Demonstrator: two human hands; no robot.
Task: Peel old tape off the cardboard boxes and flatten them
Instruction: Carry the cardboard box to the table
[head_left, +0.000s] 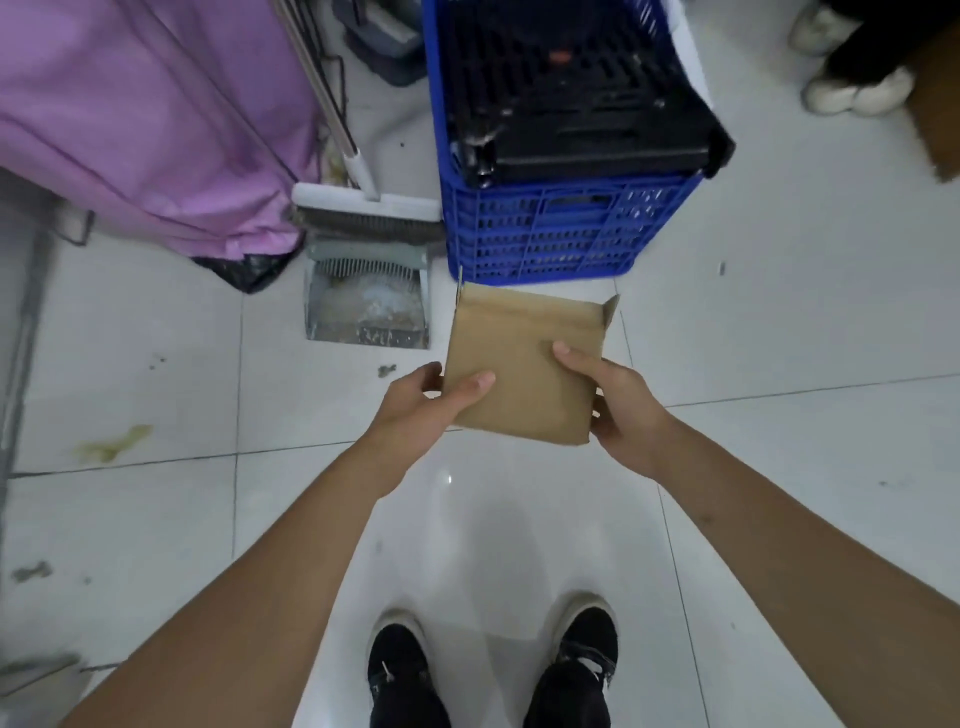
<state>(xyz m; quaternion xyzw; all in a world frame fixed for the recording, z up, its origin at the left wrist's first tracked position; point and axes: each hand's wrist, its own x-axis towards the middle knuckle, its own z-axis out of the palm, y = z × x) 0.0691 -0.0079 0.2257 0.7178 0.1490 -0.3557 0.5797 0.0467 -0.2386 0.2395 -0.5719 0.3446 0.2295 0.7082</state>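
Both arms reach straight out and down, and between them is a small cardboard box (524, 364), held up above the floor in front of the person. The left hand (431, 402) grips the box's left edge, thumb laid flat across the top face, fingers tucked under and behind. The right hand (621, 410) grips the right near corner the same way, thumb on top pointing inward, fingers wrapped below. The box looks pressed nearly flat, with two short flaps sticking up at its far corners. Whether any tape is on it, I cannot tell.

Below is a white tiled floor (156, 519), glossy, with yellowish stains and bits of dirt. The person's black shoes (493, 670) stand at the bottom. Just beyond the box sits a blue plastic crate (561, 234) with a black slatted thing (582, 98) lying in it. Left of the crate, a broom (363, 208) stands over a grey dustpan (369, 306). Purple cloth (140, 114) hangs at far left. Top right, another person's pale shoes (852, 93) next to a brown cardboard sheet (940, 114).
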